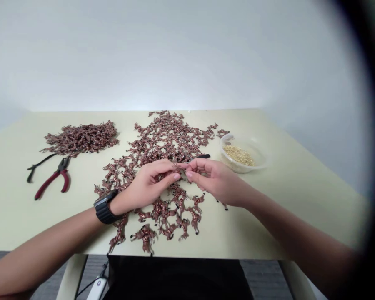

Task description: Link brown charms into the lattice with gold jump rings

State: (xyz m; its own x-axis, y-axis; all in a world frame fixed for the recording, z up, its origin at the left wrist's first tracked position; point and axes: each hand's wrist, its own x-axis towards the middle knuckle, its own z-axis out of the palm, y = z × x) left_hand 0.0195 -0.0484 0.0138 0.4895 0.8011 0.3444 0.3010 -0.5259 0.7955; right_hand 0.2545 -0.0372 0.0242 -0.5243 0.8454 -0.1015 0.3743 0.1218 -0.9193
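My left hand (pixel 151 183), with a black watch on its wrist, and my right hand (pixel 214 177) meet fingertip to fingertip over a wide spread of small brown figure-shaped charms (pixel 162 146) on the pale table (pixel 300 187). Both hands are closed in a pinch on one small brown charm (pixel 180 166) held between them. A thin black-handled tool (pixel 201 156) sticks out behind my right hand's fingers; whether the hand holds it I cannot tell.
A second heap of brown charms (pixel 83 137) lies at the far left. Red-handled pliers (pixel 54 177) and a black tool (pixel 39 163) lie in front of it. A clear plastic bowl (pixel 256 160) of tiny golden bits stands at the right.
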